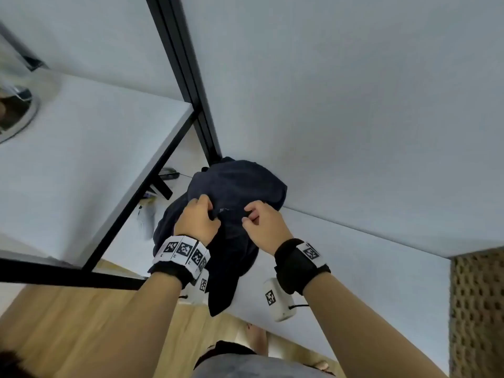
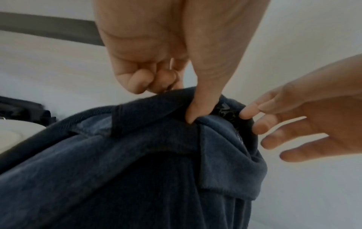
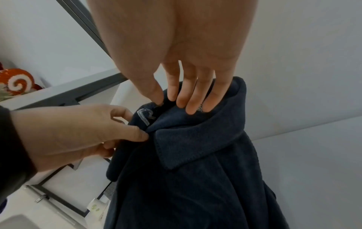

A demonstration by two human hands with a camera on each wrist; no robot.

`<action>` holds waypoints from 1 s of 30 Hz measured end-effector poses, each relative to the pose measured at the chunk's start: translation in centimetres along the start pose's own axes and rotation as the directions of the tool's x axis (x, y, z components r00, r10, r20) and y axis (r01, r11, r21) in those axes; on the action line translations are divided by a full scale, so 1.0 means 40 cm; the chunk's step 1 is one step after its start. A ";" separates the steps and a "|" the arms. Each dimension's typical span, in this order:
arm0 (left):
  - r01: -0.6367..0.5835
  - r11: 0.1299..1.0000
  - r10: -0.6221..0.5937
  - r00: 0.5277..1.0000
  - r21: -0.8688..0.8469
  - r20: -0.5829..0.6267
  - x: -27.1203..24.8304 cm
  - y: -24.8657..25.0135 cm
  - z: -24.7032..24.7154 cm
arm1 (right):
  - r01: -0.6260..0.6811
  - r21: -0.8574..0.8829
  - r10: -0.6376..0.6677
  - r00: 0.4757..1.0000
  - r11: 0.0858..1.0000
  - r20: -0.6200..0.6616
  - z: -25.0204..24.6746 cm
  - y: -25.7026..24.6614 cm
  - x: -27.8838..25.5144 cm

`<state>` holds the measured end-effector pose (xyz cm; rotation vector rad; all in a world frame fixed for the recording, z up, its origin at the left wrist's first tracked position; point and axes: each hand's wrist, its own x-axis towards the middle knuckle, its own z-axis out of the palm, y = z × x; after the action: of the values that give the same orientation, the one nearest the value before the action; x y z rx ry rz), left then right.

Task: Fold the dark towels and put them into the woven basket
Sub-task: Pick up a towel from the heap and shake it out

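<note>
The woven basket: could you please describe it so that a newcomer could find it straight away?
Start from the wide white tabletop that fills the right half of the head view, and follow its near edge to the lower right corner. There stands the woven basket, only partly in frame. Its tan openwork weave sets it apart from the smooth white surfaces and the dark towel.

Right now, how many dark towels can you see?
1: the dark towel hangs bunched between the left hand and right hand, above the white table. Others may be hidden.
</note>
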<state>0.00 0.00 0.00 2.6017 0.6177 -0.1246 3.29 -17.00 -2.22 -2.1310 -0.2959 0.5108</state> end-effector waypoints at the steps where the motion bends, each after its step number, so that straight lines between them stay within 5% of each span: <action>1: -0.034 0.999 0.034 0.999 0.019 -0.009 -0.001 0.000 -0.006 | -0.015 0.023 0.015 1.000 1.000 -0.006 0.004 -0.001 0.005; 6: -0.248 0.959 0.228 0.963 -0.139 -0.144 -0.010 0.054 -0.049 | -0.058 0.132 0.066 0.996 0.990 -0.052 -0.011 -0.019 0.002; 15: -0.492 0.721 0.450 0.868 -0.488 -0.209 -0.128 0.323 -0.199 | 0.134 0.299 -0.026 0.940 0.945 -0.339 -0.179 -0.088 -0.113; 30: -0.547 0.450 0.665 0.733 -0.706 -0.145 -0.503 0.632 -0.150 | 0.297 0.440 -0.032 0.856 0.848 -0.517 -0.451 0.018 -0.619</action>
<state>-6.86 -25.44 19.62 1.8381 -0.3435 0.1345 -10.28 -40.14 12.57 -1.6168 -0.0435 -0.0796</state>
